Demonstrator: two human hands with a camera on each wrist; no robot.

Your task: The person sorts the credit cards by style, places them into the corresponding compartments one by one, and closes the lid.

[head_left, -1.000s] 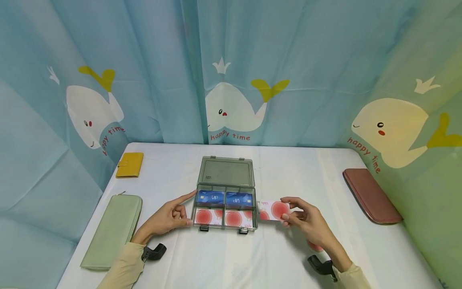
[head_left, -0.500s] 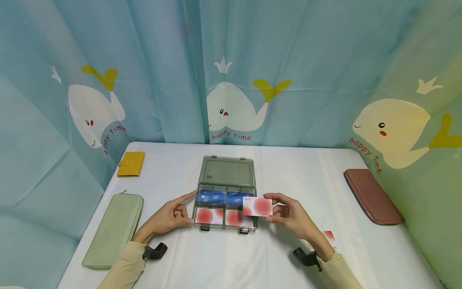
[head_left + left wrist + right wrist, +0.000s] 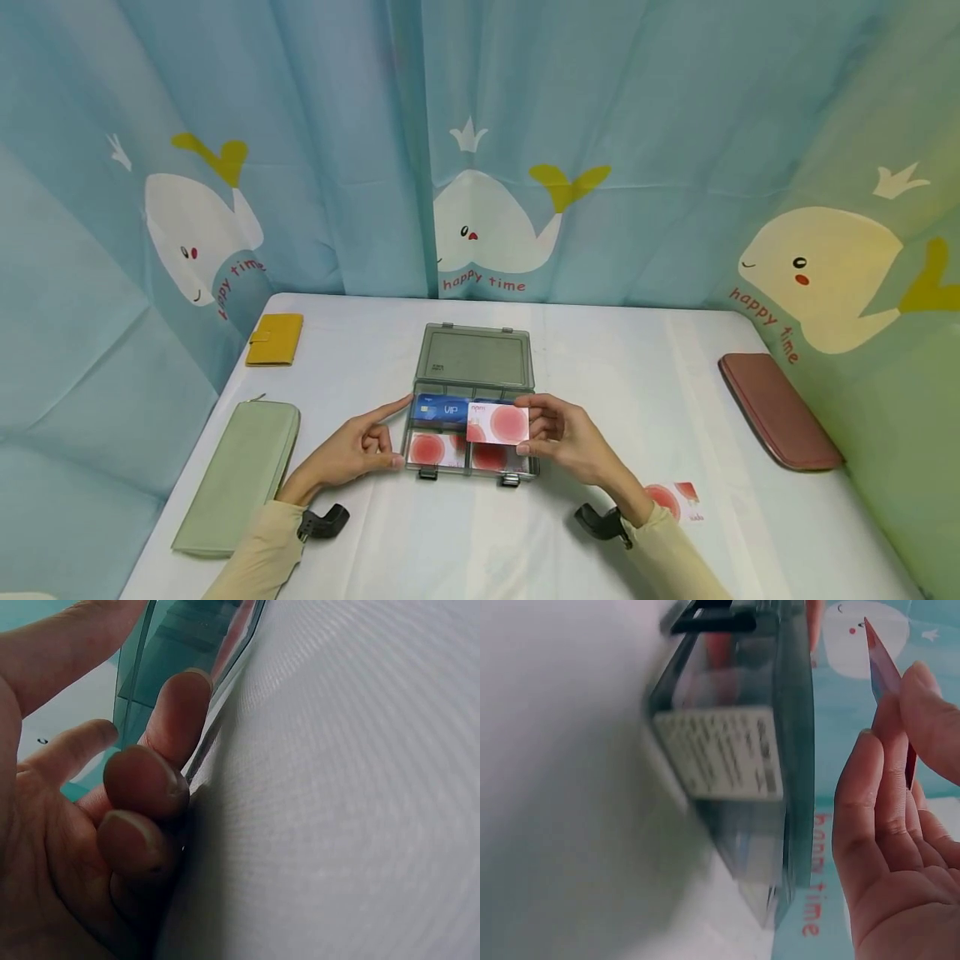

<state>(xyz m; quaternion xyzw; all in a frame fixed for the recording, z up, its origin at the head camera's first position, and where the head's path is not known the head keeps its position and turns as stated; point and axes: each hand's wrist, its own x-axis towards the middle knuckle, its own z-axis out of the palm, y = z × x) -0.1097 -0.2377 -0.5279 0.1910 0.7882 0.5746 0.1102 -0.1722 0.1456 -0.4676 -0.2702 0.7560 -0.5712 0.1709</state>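
grey-green see-through box [image 3: 469, 417] sits open at the middle of the white tabletop [image 3: 600, 375] in the head view, lid laid back. its far left compartment holds a blue card [image 3: 440, 408]; the two near compartments hold red-dot cards [image 3: 431, 449]. the right hand [image 3: 562, 433] pinches another red-dot card [image 3: 498, 423] by its right edge, thumb on top and fingers below, holding it flat just above the box's right half. the left hand [image 3: 351, 448] lies against the box's left side, forefinger stretched along the wall, thumb at the near corner, grasping nothing. one more red-dot card [image 3: 672, 500] lies on the tabletop near the right forearm. a green wallet [image 3: 240, 475] and a yellow wallet [image 3: 274, 339] lie to the left, a brown wallet [image 3: 778, 408] well apart to the right.

left wrist view: the left hand [image 3: 112, 802] is close up, fingertips [image 3: 176, 720] touching the box's wall [image 3: 150, 667] where it meets the tabletop [image 3: 360, 787]; the other fingers are loosely curled.

right wrist view: the right hand [image 3: 900, 840] holds the card [image 3: 885, 682] edge-on between thumb and fingers, beside the box [image 3: 742, 750], whose side bears a white label [image 3: 720, 761].
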